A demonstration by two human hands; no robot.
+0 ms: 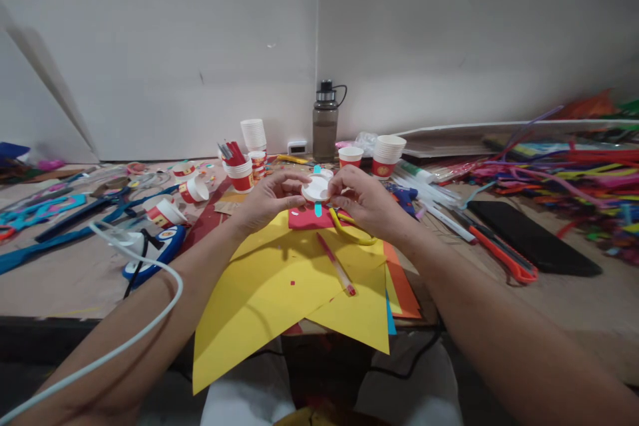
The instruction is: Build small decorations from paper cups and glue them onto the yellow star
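Observation:
My left hand (274,198) and my right hand (355,198) are closed from both sides on a small paper cup (315,189). Its white round face is turned toward me, with a red edge below. Light blue strips (318,209) stick out at its top and bottom. Under the cup lies a piece of red paper (302,218). Yellow-handled scissors (349,229) rest just below my right hand. A red pen (335,263) lies slanted on large yellow paper sheets (269,286) nearer to me.
Behind my hands stand a water bottle (325,130), stacked paper cups (387,154) and a cup of pens (238,172). To the right are a red cutter (504,255), a black phone (534,236) and colourful pipe cleaners (574,180). A white cable (164,309) crosses over my left forearm.

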